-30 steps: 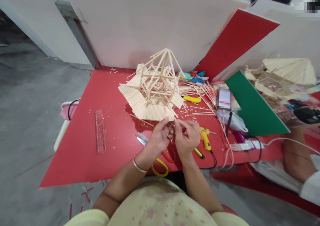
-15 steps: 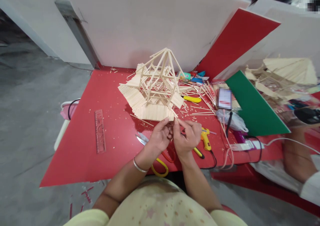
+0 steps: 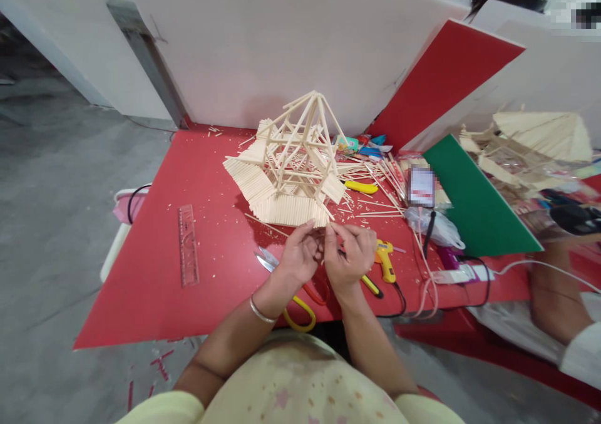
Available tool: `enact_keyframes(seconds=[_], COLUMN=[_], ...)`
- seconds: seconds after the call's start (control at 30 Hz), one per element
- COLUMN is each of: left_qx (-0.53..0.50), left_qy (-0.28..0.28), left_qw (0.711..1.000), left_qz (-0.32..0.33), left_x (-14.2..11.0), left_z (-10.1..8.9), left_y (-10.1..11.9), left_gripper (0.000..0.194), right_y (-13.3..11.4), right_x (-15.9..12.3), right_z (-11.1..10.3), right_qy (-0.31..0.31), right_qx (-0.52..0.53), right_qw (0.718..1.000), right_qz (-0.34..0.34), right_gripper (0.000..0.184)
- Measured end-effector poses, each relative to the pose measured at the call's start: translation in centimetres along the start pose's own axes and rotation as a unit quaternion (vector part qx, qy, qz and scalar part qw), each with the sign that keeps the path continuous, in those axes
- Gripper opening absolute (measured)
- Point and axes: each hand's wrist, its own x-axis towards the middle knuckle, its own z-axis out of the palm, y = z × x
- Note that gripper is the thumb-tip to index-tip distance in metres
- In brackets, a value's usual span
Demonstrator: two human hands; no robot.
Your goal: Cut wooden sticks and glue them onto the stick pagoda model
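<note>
A pavilion-like model of thin wooden sticks [image 3: 300,142] stands on the red tabletop, with an open pointed frame above and slatted roof panels below. Its front slatted panel [image 3: 287,211] faces me. My left hand [image 3: 300,258] is at that panel's lower edge, thumb and fingers curled together. Close on its right, my right hand [image 3: 350,255] is closed in a pinch by the panel's right corner. Whatever small piece the fingertips hold is hidden. Scissors [image 3: 300,311] with red and yellow handles lie under my left wrist. A yellow-and-black cutter [image 3: 372,286] lies beside my right hand.
A yellow glue gun [image 3: 385,262] with a black cord lies at right. Loose sticks [image 3: 375,173], a yellow-handled tool [image 3: 360,187] and a phone [image 3: 421,186] lie behind. A clear ruler [image 3: 188,245] lies left. A green board [image 3: 479,205] stands right, near another person's arm [image 3: 558,286].
Both hands stay at the model's front edge, the right one shifted very slightly left. The view has moved a little; nothing else visibly differs.
</note>
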Motion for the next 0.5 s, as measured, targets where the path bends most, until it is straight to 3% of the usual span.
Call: enact_keyframes(seconds=[0.27,0.5], left_qx=[-0.003,0.004], left_qy=[0.0,0.0], left_qw=[1.0,1.0], left_qz=[-0.001,0.014], left_x=[0.04,0.09], left_z=[-0.04,-0.12], left_y=[0.0,-0.07], left_gripper=[0.016,0.015], right_y=[-0.02,-0.29], right_x=[0.15,0.21], right_z=[0.08,-0.05], right_qy=[0.005,0.009], right_qx=[-0.014,-0.031], right_qw=[1.0,0.999], right_qz=[-0.009,-0.025], right_gripper=[0.012,0.017])
